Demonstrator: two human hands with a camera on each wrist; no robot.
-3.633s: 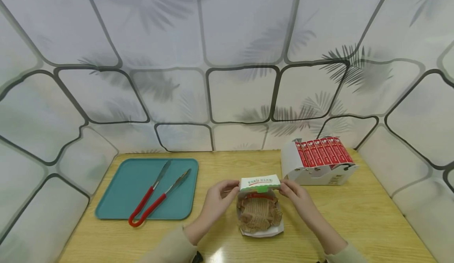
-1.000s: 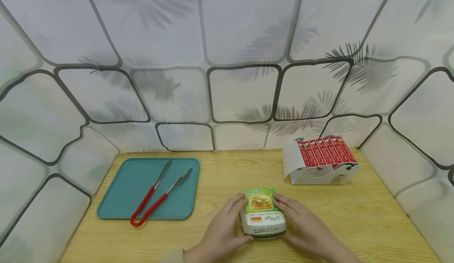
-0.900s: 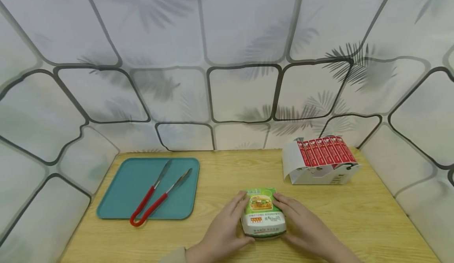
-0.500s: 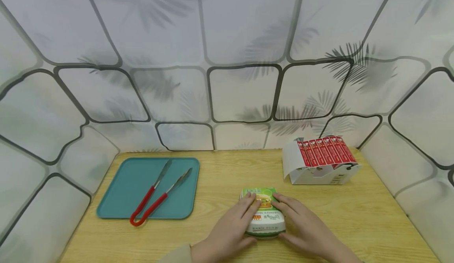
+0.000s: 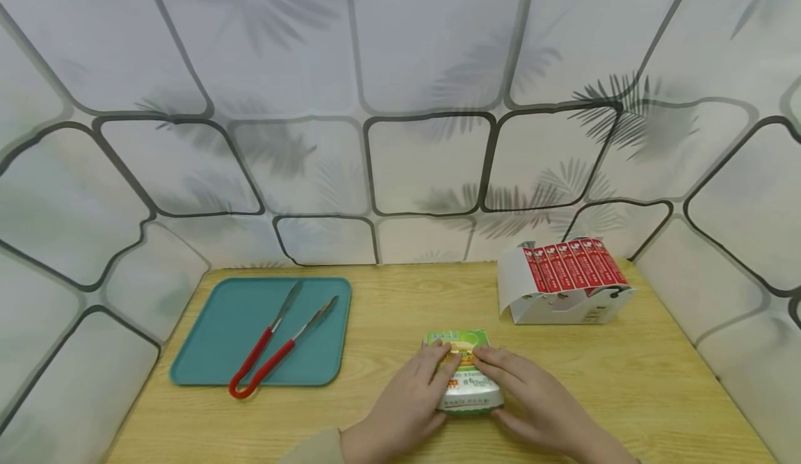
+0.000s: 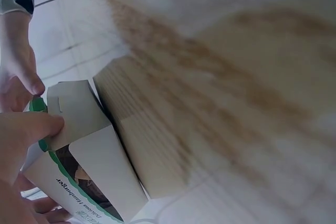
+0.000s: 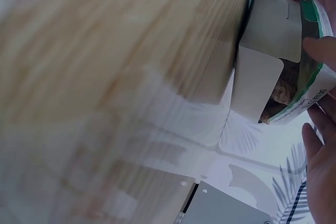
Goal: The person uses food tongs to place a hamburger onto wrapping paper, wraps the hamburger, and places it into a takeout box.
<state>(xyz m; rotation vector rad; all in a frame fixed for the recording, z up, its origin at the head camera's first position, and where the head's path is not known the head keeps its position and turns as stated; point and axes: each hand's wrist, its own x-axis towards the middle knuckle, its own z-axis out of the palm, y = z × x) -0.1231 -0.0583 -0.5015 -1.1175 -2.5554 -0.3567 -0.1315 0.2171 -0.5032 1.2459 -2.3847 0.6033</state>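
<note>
A green and white hamburger box sits on the wooden table in front of me, its lid folded down. My left hand holds it from the left, fingers over the printed top and thumb at the front. From the other side my right hand grips it likewise, fingertips on the lid and thumb low at the front edge. Both wrist views show a gap at the box's side, with brown wrapping inside. In the left wrist view, my thumb touches the front flap beside its slit.
At left lies a teal tray with red-handled tongs spread on it, their bend overhanging its near edge. A white carton filled with several red packets stands at the back right, near a patterned backdrop.
The raised lid has come down over the brown-wrapped item. Since then my left fingers have slid right across the top, and my right fingers have shifted slightly inward.
</note>
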